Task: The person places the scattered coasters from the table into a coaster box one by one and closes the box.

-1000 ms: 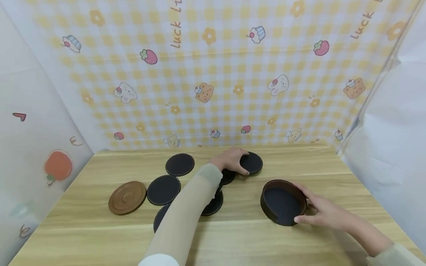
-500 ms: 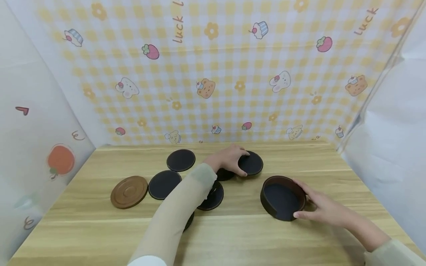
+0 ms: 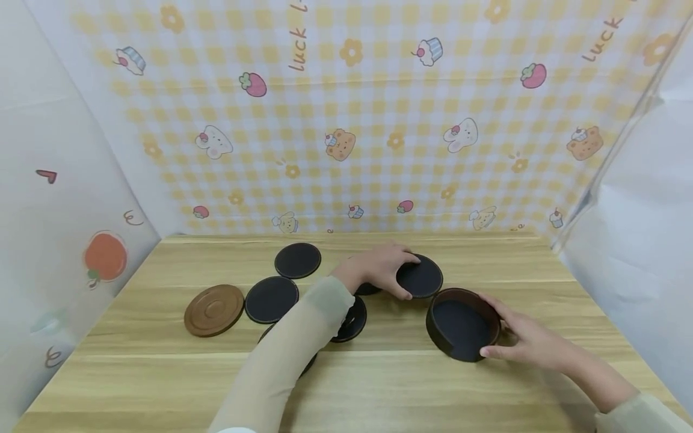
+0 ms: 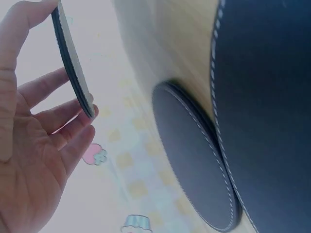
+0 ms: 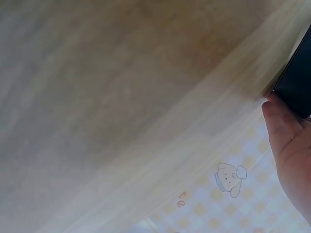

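Nearest first: the table [image 3: 400,394] on the near side of the holder [image 3: 437,338] gives decent elbow room. Left of the holder and slightly nearer, a black coaster [image 3: 308,363] pokes out from under the left sleeve [image 3: 287,361]. The right hand [image 3: 524,343] grips the holder's right wall, thumb near side, fingers by the far rim. Can't tell if a disc lies in the bottom or that's just dark floor.

Further left of the holder sit a brown coaster [image 3: 213,310] and more black ones, some under the forearm, so a low sweep back could snag them.

Just past the holder's far-left rim, the left hand [image 3: 381,268] pinches a round coaster [image 3: 425,277] between thumb and fingers; the left wrist view seems to show it off the table. Step in hand looks like loading that disc. Next move probably calls for a little lift over the rim, a shift right, then a flat drop. Beyond the holder there's just a strip of wood, then checked cloth [image 3: 373,180].
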A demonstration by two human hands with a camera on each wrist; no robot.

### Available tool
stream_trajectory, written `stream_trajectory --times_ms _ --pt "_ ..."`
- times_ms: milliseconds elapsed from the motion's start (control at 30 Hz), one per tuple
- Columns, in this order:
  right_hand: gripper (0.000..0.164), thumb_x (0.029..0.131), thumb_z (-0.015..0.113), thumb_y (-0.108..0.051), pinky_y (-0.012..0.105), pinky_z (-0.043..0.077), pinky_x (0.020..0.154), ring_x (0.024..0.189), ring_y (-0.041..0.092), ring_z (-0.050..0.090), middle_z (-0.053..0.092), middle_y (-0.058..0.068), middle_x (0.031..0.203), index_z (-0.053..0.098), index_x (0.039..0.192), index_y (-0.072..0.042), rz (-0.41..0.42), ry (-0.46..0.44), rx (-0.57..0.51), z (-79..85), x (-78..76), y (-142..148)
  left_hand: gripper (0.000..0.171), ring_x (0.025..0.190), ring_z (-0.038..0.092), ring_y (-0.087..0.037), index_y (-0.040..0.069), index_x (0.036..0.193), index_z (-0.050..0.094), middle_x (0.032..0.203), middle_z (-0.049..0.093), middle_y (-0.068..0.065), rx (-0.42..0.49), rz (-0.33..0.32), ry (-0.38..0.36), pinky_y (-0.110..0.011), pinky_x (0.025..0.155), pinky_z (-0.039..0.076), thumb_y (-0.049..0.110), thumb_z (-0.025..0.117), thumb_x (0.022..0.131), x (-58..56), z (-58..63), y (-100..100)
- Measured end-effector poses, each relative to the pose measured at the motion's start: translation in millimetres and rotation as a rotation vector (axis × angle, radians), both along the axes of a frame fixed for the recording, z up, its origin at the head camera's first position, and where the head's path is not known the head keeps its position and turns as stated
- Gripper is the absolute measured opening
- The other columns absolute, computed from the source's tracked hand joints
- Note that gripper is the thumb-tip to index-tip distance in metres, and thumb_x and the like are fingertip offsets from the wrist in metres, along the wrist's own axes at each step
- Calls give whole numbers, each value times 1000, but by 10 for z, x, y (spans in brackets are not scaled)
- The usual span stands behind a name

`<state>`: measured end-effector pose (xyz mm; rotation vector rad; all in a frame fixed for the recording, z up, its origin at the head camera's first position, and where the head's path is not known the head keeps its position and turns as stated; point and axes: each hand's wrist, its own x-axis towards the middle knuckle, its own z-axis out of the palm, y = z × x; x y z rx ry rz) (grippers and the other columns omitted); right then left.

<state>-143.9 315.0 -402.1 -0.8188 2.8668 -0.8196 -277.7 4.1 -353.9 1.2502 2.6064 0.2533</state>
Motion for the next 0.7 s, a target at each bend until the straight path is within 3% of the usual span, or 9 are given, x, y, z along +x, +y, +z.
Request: stream_trajectory --times_ms 233,500,700 --pt "99 81 82 -37 22 52 89 123 43 55 50 30 143 26 155 0 -12 -29 -3 5 0 14 79 140 39 -25 17 150 46 155 41 -8 35 -44 -18 -34 112 38 48 74 82 132 38 106" --pt "97 82 81 -38 23 51 88 124 27 58 54 22 143 27 156 -9 -28 -30 9 -2 3 46 79 138 41 -21 18 149 46 154 41 -7 0 -126 9 -27 112 36 50 73 82 291 53 295" --pt "96 81 81 -38 23 53 84 120 19 60 55 23 141 29 155 -6 -4 -25 -7 -15 -29 37 79 137 38 -19 18 149 46 154 40 -5 -9 -170 7 -22 109 36 49 74 82 404 63 390"
